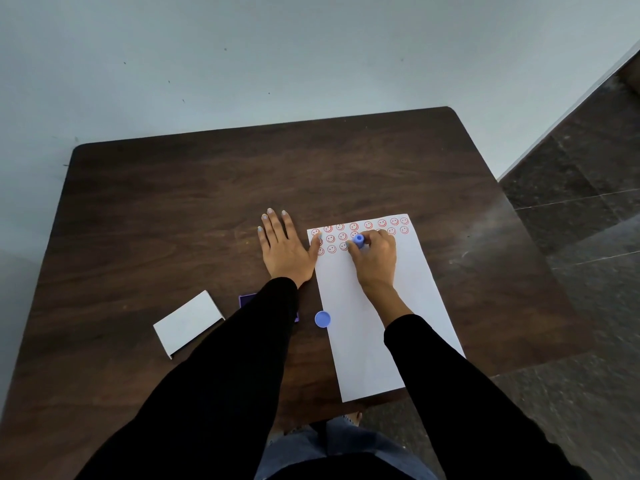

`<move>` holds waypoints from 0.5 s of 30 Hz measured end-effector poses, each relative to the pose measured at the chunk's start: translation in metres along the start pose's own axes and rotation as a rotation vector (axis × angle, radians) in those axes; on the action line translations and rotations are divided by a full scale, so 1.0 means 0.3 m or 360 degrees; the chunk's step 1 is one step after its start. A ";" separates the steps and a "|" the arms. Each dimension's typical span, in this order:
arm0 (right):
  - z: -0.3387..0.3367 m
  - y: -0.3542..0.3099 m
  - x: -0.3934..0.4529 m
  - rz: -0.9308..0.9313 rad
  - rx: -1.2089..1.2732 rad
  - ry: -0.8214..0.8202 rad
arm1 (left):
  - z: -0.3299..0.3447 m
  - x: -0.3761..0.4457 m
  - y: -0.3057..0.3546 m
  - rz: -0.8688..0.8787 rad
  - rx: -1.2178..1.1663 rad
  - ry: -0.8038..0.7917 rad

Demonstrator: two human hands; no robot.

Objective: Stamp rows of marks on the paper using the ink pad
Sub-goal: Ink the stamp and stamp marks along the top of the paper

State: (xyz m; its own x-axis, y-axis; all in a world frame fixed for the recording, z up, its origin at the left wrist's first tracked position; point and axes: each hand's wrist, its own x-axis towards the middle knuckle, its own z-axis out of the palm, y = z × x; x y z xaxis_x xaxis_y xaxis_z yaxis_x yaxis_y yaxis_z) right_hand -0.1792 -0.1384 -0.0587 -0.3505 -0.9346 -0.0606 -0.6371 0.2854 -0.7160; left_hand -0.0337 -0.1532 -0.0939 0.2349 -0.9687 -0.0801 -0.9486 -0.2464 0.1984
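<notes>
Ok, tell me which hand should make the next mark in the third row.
Right. The right hand grips the blue stamp over that row; the left hand lies flat, thumb pinning the paper.

Far tabletop open, near-left edge crowded

The tabletop (194,188) beyond both hands lay bare; a white box (187,322), the purple ink pad (246,300) and a blue cap (322,319) blocked the near-left approach.

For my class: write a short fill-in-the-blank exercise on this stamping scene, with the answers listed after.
1. The right hand presses a ____ stamp onto the paper.
2. The marks are smiley faces printed in ____ ink.
3. The left hand lies ____ on the table, its thumb on the paper's edge.
4. The round blue cap lies at the paper's ____ edge.

Answers: blue; red; flat; left
</notes>
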 end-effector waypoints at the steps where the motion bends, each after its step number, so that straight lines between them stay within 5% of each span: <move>1: -0.004 -0.003 0.002 0.0012 -0.0004 -0.0009 | -0.001 -0.001 0.000 0.0006 -0.0006 0.0003; 9: -0.095 -0.061 0.015 0.0333 0.0870 0.0364 | -0.011 -0.007 -0.002 0.0049 -0.0034 -0.0012; 15: -0.145 -0.091 0.031 0.0383 0.1029 0.0390 | -0.084 0.010 -0.001 -0.0019 -0.0323 -0.0284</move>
State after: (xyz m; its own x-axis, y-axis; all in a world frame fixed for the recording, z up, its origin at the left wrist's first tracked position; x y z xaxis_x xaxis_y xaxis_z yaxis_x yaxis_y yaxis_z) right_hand -0.1949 -0.1459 -0.0095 -0.6216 -0.7659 -0.1646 -0.0173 0.2235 -0.9745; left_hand -0.0273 -0.1566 -0.0695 0.1875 -0.9497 -0.2509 -0.8799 -0.2759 0.3869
